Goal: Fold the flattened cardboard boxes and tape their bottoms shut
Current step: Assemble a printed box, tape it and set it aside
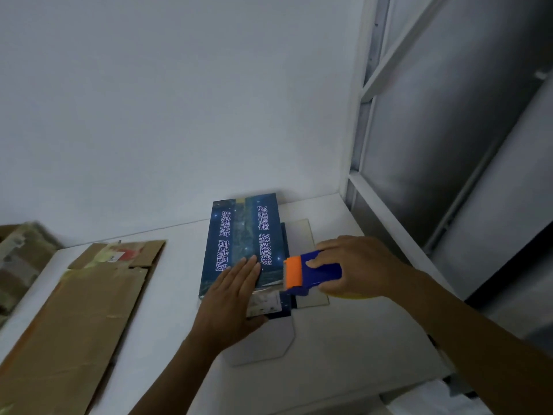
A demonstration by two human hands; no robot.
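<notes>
- At the near end of a blue printed box (239, 235), the left hand (230, 298) lies flat with straight fingers and presses down on the top panel.
- Just to its right, the right hand (359, 268) curls around a blue tape dispenser (311, 272). The dispenser's orange cutter end points left and meets the box's near right edge.
- The box lies low on a white table (344, 339), close to the back wall, with pale flaps showing from under its right side. Another pale flap (263, 342) sticks out toward the viewer.
- A glossy strip (266, 290) runs between the cutter and the left hand. It is probably tape, but the view is too blurred to be sure.
- Risk: if the left hand eases off, the panel could spring up, and the tape would bridge a gap rather than seal it.
- Risk: pulling the dispenser at an angle would likely lay the tape crooked or wrinkled, missing the seam.
- Risk: the serrated cutter sits near the left fingertips, so a quick pull leftward could nick them.
- Risk: the loose near flap may be taped over while still unfolded.
- Well to the left lies a flattened brown cardboard box (89, 310), not yet folded. More cardboard (21, 262) is piled at the left edge of the view.
</notes>
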